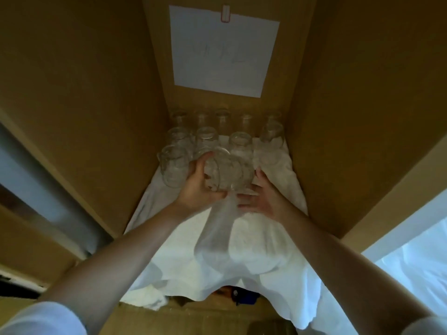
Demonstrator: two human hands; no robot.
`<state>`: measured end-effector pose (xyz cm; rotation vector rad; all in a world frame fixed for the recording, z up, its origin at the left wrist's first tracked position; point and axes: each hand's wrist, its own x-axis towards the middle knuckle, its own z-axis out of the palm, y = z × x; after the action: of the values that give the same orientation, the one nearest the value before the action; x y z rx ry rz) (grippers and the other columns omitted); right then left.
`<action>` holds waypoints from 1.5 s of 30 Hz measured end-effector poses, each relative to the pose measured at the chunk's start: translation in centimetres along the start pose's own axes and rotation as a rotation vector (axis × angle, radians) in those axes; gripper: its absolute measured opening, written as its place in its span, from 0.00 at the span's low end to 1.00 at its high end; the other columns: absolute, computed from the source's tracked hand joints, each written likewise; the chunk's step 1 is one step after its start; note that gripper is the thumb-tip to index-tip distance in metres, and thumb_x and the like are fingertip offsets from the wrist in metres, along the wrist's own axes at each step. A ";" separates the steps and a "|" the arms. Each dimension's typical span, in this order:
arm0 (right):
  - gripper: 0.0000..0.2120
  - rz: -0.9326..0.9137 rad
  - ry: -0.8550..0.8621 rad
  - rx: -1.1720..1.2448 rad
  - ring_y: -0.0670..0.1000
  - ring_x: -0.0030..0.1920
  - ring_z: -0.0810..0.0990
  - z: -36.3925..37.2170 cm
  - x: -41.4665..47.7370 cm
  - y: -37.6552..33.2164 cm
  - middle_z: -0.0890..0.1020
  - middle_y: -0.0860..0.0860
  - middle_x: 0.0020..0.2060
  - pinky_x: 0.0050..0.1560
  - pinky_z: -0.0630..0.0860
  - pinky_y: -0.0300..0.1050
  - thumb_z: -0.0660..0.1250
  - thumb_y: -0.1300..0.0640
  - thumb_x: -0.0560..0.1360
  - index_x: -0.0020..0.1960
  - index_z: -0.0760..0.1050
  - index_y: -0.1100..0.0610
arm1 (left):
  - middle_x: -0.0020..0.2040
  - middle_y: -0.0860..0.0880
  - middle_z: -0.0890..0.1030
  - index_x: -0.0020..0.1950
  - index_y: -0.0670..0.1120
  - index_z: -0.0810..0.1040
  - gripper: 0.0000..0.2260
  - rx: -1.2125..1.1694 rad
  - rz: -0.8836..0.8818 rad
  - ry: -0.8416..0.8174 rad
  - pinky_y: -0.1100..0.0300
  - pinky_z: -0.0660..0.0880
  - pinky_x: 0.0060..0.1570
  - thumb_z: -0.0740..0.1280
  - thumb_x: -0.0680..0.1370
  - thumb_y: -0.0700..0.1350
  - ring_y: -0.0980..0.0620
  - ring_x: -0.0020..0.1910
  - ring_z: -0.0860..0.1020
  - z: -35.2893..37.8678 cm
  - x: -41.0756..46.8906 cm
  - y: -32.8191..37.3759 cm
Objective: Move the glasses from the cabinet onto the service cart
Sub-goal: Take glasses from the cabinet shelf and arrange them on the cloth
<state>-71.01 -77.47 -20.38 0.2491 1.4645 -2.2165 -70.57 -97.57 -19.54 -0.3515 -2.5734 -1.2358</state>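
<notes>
Both arms reach into a wooden cabinet (96, 93). My left hand (197, 187) grips a clear glass (226, 170), tilted on its side above the white cloth (242, 250) that lines the shelf. My right hand (264, 197) is under and beside the same glass, fingers spread against it. Several more clear glasses (205, 137) stand upside down in rows at the back of the shelf, one of them (173, 165) just left of my left hand. No service cart is in view.
The cabinet's side walls close in on both sides. A white sheet of paper (222, 52) is clipped to the back wall. The cloth hangs over the shelf's front edge. Pale surfaces show outside the cabinet at far left and right.
</notes>
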 end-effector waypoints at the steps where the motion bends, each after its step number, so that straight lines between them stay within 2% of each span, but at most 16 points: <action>1: 0.24 0.012 -0.020 0.090 0.58 0.52 0.80 1.1 0.2 -0.3 0.81 0.56 0.55 0.48 0.79 0.58 0.58 0.38 0.76 0.61 0.74 0.55 | 0.68 0.40 0.62 0.73 0.50 0.55 0.47 0.028 0.038 0.063 0.56 0.75 0.58 0.79 0.61 0.50 0.47 0.63 0.70 0.6 -0.8 0.1; 2: 0.18 0.002 -0.024 0.131 0.57 0.50 0.80 2.2 0.2 -0.7 0.83 0.56 0.50 0.44 0.80 0.55 0.59 0.43 0.78 0.56 0.76 0.55 | 0.68 0.38 0.61 0.71 0.51 0.55 0.46 0.033 0.077 0.098 0.57 0.74 0.57 0.79 0.61 0.49 0.46 0.62 0.69 1.5 -1.3 -0.3; 4: 0.11 -0.061 0.055 0.133 0.56 0.48 0.81 3.2 1.0 -1.0 0.82 0.56 0.49 0.38 0.81 0.53 0.66 0.51 0.77 0.56 0.75 0.56 | 0.68 0.36 0.61 0.70 0.53 0.54 0.44 0.006 0.058 0.052 0.55 0.72 0.60 0.77 0.61 0.51 0.43 0.64 0.68 2.6 -2.0 -1.1; 6: 0.21 -0.154 0.200 -0.022 0.58 0.51 0.81 2.4 2.4 -0.8 0.80 0.56 0.54 0.38 0.81 0.56 0.73 0.54 0.71 0.62 0.72 0.54 | 0.72 0.38 0.59 0.73 0.51 0.51 0.45 0.027 -0.016 -0.108 0.53 0.67 0.67 0.70 0.63 0.61 0.42 0.71 0.63 2.3 -2.1 -2.2; 8: 0.31 -0.245 0.362 -0.268 0.56 0.53 0.80 1.7 3.5 -0.7 0.78 0.52 0.55 0.40 0.81 0.52 0.77 0.53 0.67 0.65 0.67 0.52 | 0.76 0.44 0.54 0.76 0.50 0.53 0.43 0.164 -0.080 -0.227 0.51 0.61 0.72 0.63 0.66 0.66 0.45 0.76 0.54 1.4 -1.8 -3.6; 10: 0.35 -0.415 0.535 -0.503 0.51 0.55 0.79 1.2 4.4 -0.7 0.76 0.49 0.56 0.50 0.79 0.46 0.79 0.51 0.63 0.65 0.66 0.52 | 0.77 0.43 0.55 0.76 0.47 0.58 0.37 0.293 -0.066 -0.102 0.48 0.61 0.72 0.63 0.72 0.62 0.44 0.76 0.54 0.8 -1.6 -4.2; 11: 0.37 -0.487 0.605 -0.578 0.48 0.56 0.77 1.2 4.8 -0.7 0.75 0.49 0.58 0.53 0.76 0.36 0.80 0.50 0.62 0.65 0.67 0.54 | 0.76 0.41 0.57 0.75 0.44 0.60 0.33 0.343 -0.029 -0.008 0.46 0.61 0.72 0.63 0.74 0.58 0.41 0.76 0.56 0.6 -1.2 -4.3; 12: 0.38 -0.539 0.658 -0.618 0.46 0.56 0.74 1.4 4.9 -0.8 0.73 0.49 0.60 0.52 0.71 0.26 0.81 0.50 0.61 0.66 0.67 0.55 | 0.76 0.40 0.57 0.75 0.42 0.60 0.32 0.391 -0.005 0.049 0.46 0.59 0.72 0.64 0.75 0.54 0.39 0.75 0.55 0.4 -0.6 -4.3; 14: 0.39 -0.572 0.719 -0.665 0.44 0.56 0.71 1.8 5.4 -0.6 0.69 0.50 0.63 0.49 0.66 0.21 0.81 0.51 0.61 0.67 0.67 0.54 | 0.78 0.41 0.52 0.77 0.44 0.54 0.33 0.506 -0.020 0.015 0.49 0.48 0.75 0.65 0.77 0.51 0.41 0.77 0.49 0.0 1.0 -4.2; 17: 0.40 -0.516 0.781 -0.816 0.49 0.60 0.72 2.5 6.0 0.2 0.66 0.48 0.67 0.56 0.73 0.40 0.80 0.45 0.61 0.67 0.65 0.48 | 0.78 0.44 0.45 0.78 0.51 0.46 0.38 0.719 -0.010 -0.079 0.47 0.42 0.74 0.66 0.76 0.54 0.40 0.77 0.43 -0.4 3.7 -3.9; 20: 0.41 -0.497 0.833 -1.027 0.57 0.60 0.73 3.3 6.4 1.4 0.63 0.49 0.70 0.51 0.78 0.53 0.77 0.41 0.62 0.69 0.63 0.47 | 0.78 0.46 0.41 0.78 0.55 0.44 0.40 0.839 0.022 -0.235 0.43 0.41 0.73 0.66 0.75 0.60 0.39 0.76 0.40 -0.3 6.1 -3.9; 22: 0.40 -0.505 0.851 -1.104 0.59 0.61 0.72 4.1 6.8 2.0 0.62 0.52 0.71 0.48 0.76 0.54 0.76 0.42 0.64 0.70 0.62 0.50 | 0.79 0.47 0.43 0.78 0.56 0.44 0.40 0.849 0.017 -0.293 0.44 0.41 0.73 0.66 0.75 0.60 0.40 0.77 0.42 -0.1 6.9 -4.4; 28: 0.39 -0.509 0.911 -1.154 0.61 0.64 0.69 5.8 7.8 2.6 0.61 0.56 0.73 0.48 0.76 0.55 0.74 0.42 0.67 0.72 0.62 0.52 | 0.79 0.46 0.48 0.78 0.54 0.49 0.38 0.763 0.046 -0.242 0.48 0.44 0.74 0.68 0.75 0.53 0.41 0.77 0.47 0.4 6.9 -5.1; 35: 0.40 -0.493 0.902 -1.231 0.63 0.64 0.68 5.7 8.0 2.9 0.60 0.58 0.73 0.48 0.76 0.56 0.73 0.40 0.67 0.72 0.62 0.54 | 0.78 0.42 0.47 0.78 0.51 0.46 0.40 0.804 0.084 -0.256 0.50 0.43 0.76 0.68 0.75 0.55 0.39 0.77 0.44 1.2 7.1 -6.2; 39: 0.40 -0.516 0.907 -1.284 0.64 0.63 0.69 5.6 8.1 3.0 0.62 0.61 0.72 0.47 0.76 0.56 0.72 0.39 0.67 0.69 0.53 0.50 | 0.77 0.38 0.44 0.79 0.50 0.45 0.41 0.785 0.077 -0.264 0.48 0.45 0.75 0.68 0.75 0.55 0.37 0.76 0.42 1.7 7.1 -6.7; 45: 0.42 -0.449 0.706 -1.262 0.65 0.69 0.63 5.1 6.7 2.1 0.55 0.60 0.74 0.63 0.70 0.60 0.62 0.34 0.69 0.76 0.56 0.53 | 0.75 0.38 0.33 0.76 0.50 0.33 0.47 0.856 0.033 -0.378 0.43 0.42 0.73 0.64 0.75 0.63 0.36 0.75 0.37 0.1 7.2 -4.8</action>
<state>-75.36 -84.62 -22.70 0.2767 3.1986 -1.0185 -78.94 -99.65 -20.67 -0.4529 -3.0820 0.0317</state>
